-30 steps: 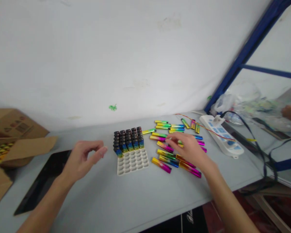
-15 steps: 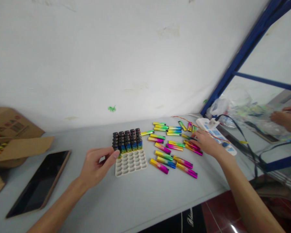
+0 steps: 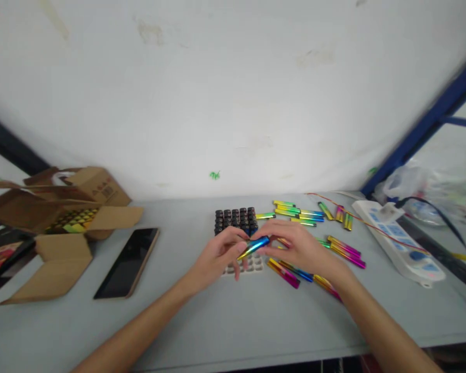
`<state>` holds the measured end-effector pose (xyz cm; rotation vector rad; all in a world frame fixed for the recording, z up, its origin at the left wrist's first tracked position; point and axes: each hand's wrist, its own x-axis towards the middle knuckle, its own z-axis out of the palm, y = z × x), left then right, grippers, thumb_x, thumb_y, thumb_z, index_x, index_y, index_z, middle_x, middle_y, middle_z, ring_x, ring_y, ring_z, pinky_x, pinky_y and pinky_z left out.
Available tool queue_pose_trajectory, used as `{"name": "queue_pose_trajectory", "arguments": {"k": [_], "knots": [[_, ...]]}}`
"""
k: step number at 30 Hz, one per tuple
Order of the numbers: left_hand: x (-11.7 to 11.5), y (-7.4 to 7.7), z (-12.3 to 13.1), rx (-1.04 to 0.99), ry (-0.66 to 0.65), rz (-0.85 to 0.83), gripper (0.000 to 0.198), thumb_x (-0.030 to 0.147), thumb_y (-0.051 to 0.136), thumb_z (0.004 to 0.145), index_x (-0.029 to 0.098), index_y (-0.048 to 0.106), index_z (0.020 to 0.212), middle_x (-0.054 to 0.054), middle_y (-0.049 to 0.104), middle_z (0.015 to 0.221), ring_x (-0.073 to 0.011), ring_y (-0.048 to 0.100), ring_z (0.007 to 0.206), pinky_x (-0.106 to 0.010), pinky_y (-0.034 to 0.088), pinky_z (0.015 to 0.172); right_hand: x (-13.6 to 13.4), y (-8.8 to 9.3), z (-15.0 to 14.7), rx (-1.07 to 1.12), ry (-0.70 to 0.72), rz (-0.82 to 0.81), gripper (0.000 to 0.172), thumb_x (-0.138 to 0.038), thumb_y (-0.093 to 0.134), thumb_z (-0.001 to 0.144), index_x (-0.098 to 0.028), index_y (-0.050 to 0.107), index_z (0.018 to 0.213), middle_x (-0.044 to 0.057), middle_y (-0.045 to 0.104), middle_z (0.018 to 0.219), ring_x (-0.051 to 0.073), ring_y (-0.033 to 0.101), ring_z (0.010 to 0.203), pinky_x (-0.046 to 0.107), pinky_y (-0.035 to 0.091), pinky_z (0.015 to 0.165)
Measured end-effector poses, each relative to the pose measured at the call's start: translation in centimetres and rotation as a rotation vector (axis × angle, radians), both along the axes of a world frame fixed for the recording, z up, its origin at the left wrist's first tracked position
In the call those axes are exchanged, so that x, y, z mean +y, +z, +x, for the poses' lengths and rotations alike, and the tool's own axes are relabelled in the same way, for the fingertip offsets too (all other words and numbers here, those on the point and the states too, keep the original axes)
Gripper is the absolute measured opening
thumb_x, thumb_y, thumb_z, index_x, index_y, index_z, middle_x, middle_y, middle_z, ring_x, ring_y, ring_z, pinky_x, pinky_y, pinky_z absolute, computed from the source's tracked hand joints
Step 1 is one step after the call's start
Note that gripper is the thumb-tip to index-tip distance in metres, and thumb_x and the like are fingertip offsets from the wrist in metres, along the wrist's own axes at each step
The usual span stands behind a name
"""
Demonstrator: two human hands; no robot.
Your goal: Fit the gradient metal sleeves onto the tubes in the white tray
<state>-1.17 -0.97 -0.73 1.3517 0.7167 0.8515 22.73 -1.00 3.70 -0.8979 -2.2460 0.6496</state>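
Note:
My left hand (image 3: pixel 217 256) and my right hand (image 3: pixel 301 247) meet over a white slotted tray (image 3: pixel 252 266), and together they pinch one rainbow-coloured lighter (image 3: pixel 254 247), each at one end. The tray's far rows are filled with upright lighters with black tops (image 3: pixel 235 219). Several more rainbow lighters (image 3: pixel 306 215) lie loose on the grey table (image 3: pixel 225 321) to the right of the tray, some partly hidden under my right hand.
A dark phone (image 3: pixel 128 262) lies left of the tray. An open cardboard box (image 3: pixel 58 217) holding more lighters stands at the far left. A white power strip (image 3: pixel 399 241) with cables lies at the right, beside a blue frame (image 3: pixel 423 129) and plastic bags (image 3: pixel 431 186).
My right hand came back from the loose pile near the power strip with a lighter. My left hand left the tray's corner and took its other end. The view swung left.

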Motion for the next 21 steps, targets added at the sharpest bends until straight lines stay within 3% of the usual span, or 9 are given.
{"name": "queue_pose_trajectory", "arguments": {"k": [3,6,9,14,21], "knots": [[0.4,0.1,-0.3,-0.008,-0.033,-0.046,0.037,0.048,0.077,0.089,0.019,0.058,0.102,0.001,0.067,0.072,-0.0141,0.065,0.055,-0.027,0.055,0.051,1.1,-0.6,-0.9,-0.003,-0.007,0.037,0.027,-0.04,0.07,0.098,-0.024,0.072,0.12,0.005,0.075,0.107,0.018,0.069,0.089,0.031,0.055,0.083],[0.6,0.3,-0.7,0.015,-0.055,-0.089,0.036,0.046,0.077,0.089,0.016,0.062,0.104,0.0,0.067,0.069,-0.013,0.063,0.053,-0.027,0.054,0.054,1.9,-1.8,-0.3,0.049,-0.06,-0.008,0.041,-0.046,0.075,0.093,-0.023,0.067,0.127,0.002,0.072,0.092,0.016,0.065,0.075,0.027,0.052,0.068],[0.5,0.4,-0.8,0.029,-0.105,-0.113,0.035,0.048,0.072,0.093,0.014,0.064,0.097,-0.003,0.067,0.075,-0.0142,0.067,0.06,-0.029,0.057,0.059,2.2,-3.4,1.0,0.052,-0.146,-0.037,0.036,-0.048,0.067,0.098,-0.023,0.066,0.125,-0.001,0.066,0.079,0.016,0.06,0.067,0.026,0.047,0.061],[0.2,0.5,-0.8,-0.033,-0.096,-0.141,0.036,0.046,0.071,0.094,0.022,0.047,0.106,-0.006,0.072,0.096,-0.0155,0.07,0.068,-0.023,0.052,0.051,1.6,-4.7,2.5,-0.103,-0.25,0.052,0.029,-0.043,0.054,0.106,-0.023,0.066,0.123,0.001,0.07,0.082,0.017,0.062,0.068,0.029,0.049,0.066],[0.0,0.6,-0.9,-0.015,-0.121,-0.256,0.032,0.038,0.065,0.096,0.027,0.035,0.101,0.006,0.064,0.066,-0.0098,0.053,0.045,-0.014,0.037,0.033,0.9,-4.3,2.3,-0.176,-0.217,0.157,0.027,-0.036,0.047,0.109,-0.022,0.067,0.12,0.008,0.076,0.115,0.021,0.073,0.091,0.034,0.056,0.082]]}}
